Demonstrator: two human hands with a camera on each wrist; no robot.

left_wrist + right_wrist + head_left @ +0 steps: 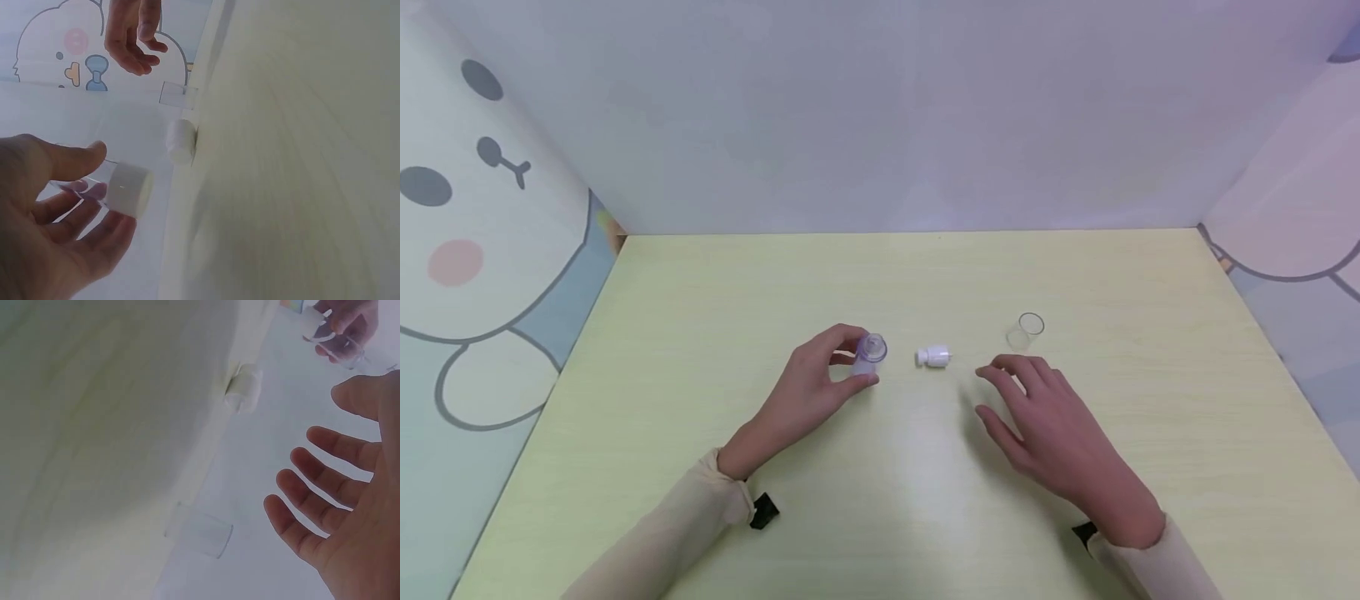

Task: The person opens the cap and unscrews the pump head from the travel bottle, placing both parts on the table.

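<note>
In the head view, my left hand [808, 375] grips a small clear bottle [871, 354] with a purplish tint, thumb on the near side and fingers on the far side. Seen from the left wrist, the bottle has a white lower part [130, 190], which appears to be a little off the table. A white bottle-shaped piece [934, 357] with a narrower neck lies on its side between the hands. My right hand [1056, 425] hovers over the table, holding nothing, its fingers spread and slightly bent. Just beyond it stands a clear open cylinder [1026, 332].
The pale wooden table [700, 283] ends at a plain white wall [910, 117] at the back. Cartoon-printed panels [490, 250] stand to the left and right. Dark tabs [764, 511] show by both sleeve cuffs.
</note>
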